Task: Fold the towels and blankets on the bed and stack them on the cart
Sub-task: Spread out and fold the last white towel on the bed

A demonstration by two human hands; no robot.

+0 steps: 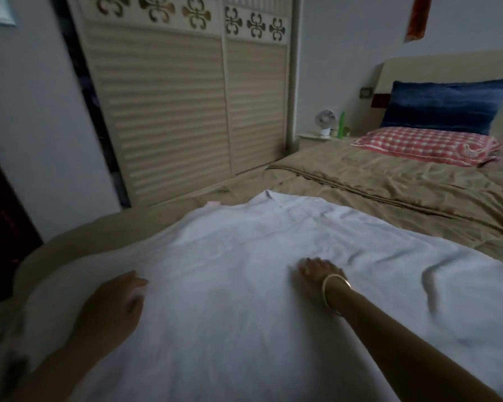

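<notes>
The 2 hands rest on the white towel [230,271], spread over the near part of the bed [389,192]. The right hand [317,275] presses it with flat fingers; the left hand [114,303] has bent fingers, too blurred to tell if they pinch. The towel stretches away from both hands, its far corner ahead, between them.
</notes>
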